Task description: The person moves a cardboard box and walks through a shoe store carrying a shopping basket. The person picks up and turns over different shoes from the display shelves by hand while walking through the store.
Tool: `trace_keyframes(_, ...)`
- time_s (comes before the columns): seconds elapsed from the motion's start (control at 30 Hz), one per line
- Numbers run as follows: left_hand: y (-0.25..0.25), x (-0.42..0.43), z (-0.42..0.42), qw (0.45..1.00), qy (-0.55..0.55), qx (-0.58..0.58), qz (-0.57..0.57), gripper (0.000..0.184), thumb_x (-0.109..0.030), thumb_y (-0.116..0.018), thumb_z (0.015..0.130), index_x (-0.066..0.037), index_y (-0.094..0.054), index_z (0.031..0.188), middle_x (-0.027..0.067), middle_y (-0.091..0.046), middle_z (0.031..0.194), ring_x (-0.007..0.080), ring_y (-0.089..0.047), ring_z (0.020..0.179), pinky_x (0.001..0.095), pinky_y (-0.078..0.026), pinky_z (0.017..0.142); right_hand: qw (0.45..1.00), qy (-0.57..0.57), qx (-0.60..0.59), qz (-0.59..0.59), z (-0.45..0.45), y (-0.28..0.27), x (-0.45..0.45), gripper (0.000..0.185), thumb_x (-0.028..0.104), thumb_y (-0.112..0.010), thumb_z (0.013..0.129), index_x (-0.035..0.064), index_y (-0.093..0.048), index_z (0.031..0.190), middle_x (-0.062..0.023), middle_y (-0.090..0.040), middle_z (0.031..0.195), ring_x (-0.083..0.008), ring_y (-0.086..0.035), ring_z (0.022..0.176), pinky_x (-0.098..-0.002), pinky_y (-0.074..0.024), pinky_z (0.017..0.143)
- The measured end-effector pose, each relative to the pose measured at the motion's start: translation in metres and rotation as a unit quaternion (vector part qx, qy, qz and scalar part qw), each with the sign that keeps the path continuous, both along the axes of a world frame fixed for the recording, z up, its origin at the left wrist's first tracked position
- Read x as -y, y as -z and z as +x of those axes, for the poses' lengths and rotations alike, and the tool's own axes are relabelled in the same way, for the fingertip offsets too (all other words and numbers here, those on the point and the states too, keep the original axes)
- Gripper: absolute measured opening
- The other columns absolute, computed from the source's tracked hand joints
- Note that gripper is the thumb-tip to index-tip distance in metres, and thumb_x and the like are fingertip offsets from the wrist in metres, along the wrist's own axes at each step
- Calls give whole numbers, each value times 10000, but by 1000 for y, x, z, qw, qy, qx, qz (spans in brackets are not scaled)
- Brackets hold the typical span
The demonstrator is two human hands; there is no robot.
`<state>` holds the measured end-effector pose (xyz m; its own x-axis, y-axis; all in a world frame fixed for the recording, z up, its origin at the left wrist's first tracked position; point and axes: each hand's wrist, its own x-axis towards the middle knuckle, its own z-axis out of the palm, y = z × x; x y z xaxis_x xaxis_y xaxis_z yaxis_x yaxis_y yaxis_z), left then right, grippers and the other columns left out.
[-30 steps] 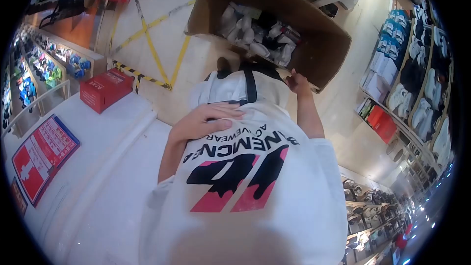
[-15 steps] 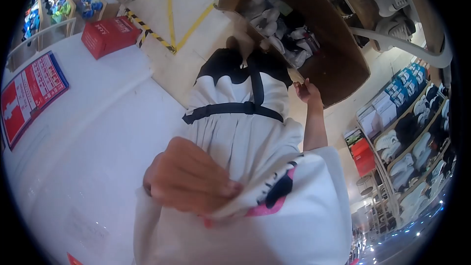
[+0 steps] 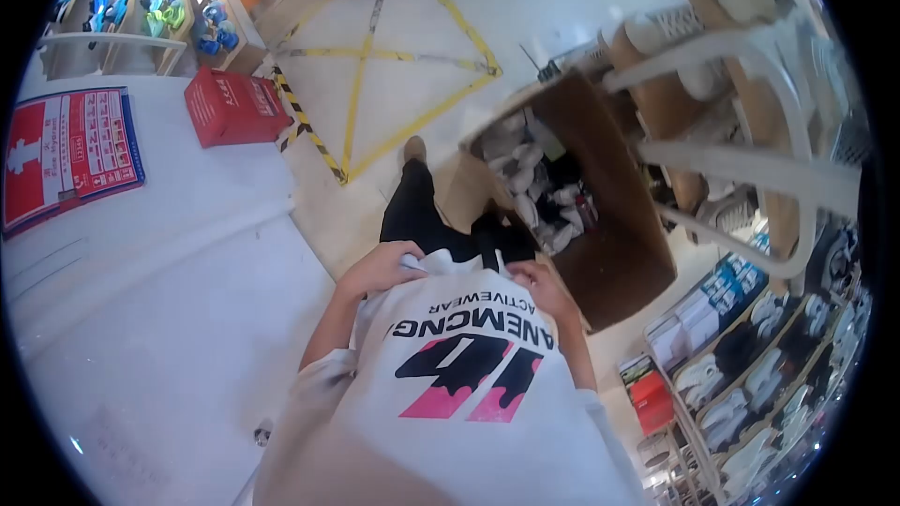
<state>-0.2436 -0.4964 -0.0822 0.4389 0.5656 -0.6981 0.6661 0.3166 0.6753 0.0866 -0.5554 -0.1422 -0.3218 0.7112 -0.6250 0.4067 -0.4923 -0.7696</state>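
Note:
I look down at the white T-shirt [image 3: 441, 319] on my body, which has black lettering and a pink-and-black print. My left hand [image 3: 382, 267] is closed on the left part of its bottom hem. At the right part of the hem, my right hand [image 3: 544, 283] has its fingers curled on the cloth. Between the hands the hem looks bunched, and a short piece of dark strap [image 3: 489, 251] hangs there. Below the shirt are black trousers [image 3: 417, 215] and one brown shoe [image 3: 414, 149].
A tall cardboard box [image 3: 623, 253] holding crumpled white stuff stands close on my right. Beyond it are white metal rails [image 3: 750, 164] and shelves of shoes [image 3: 741, 365]. To my left are a white surface [image 3: 187, 309], a red box [image 3: 234, 108] and a red poster [image 3: 70, 159]. Yellow tape [image 3: 394, 136] marks the floor.
The shirt front, earlier gathered up in my left hand with a black belt and strap showing, now hangs down over them. My right hand has come from beside the box to the hem.

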Motion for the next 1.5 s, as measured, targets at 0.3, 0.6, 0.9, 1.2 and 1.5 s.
trace_keyframes(0.3, 126, -143, -121, 911, -292, -160, 244, 214, -162, -665, 745, -56, -546, 888, 160, -607, 915, 346, -571, 907, 414, -446, 748, 992, 117, -46, -32, -120, 74, -177, 199, -20, -691, 746, 69, -527, 817, -1, -591, 761, -57, -536, 661, -220, -436, 583)
trace_keyframes(0.6, 174, -139, -263, 948, -246, -164, 121, 226, -192, -639, 733, -93, -602, 933, 169, -625, 890, 334, -599, 871, 423, -465, 741, 978, 137, -54, -149, -213, 82, -300, 211, -14, -715, 726, 21, -623, 912, -48, -641, 788, -124, -611, 719, -251, -494, 632)
trace_keyframes(0.9, 235, -227, -341, 964, -236, -83, 92, 260, -218, -567, 756, -116, -654, 979, 167, -651, 928, 309, -621, 901, 409, -478, 788, 987, -135, 71, 46, -329, 94, -477, 304, 212, -784, 688, 52, -684, 926, -52, -668, 838, -137, -612, 776, -269, -483, 747)
trace_keyframes(1.2, 303, -384, -519, 978, -99, -97, 158, 352, -239, -490, 836, -27, -611, 1090, 211, -621, 1044, 343, -580, 1012, 398, -449, 876, 985, -24, -74, -151, -462, 127, -655, 414, 276, -743, 738, 48, -649, 1071, -57, -636, 1032, -163, -573, 964, -294, -457, 844)
trace_keyframes(1.5, 201, -548, -645, 799, -584, -76, 122, 277, -200, -601, 789, -37, -652, 1007, 162, -655, 932, 257, -613, 950, 328, -460, 830, 891, -429, 131, 63, -636, 192, -844, 365, 356, -636, 763, 56, -692, 963, -91, -670, 889, -202, -610, 796, -338, -487, 725)
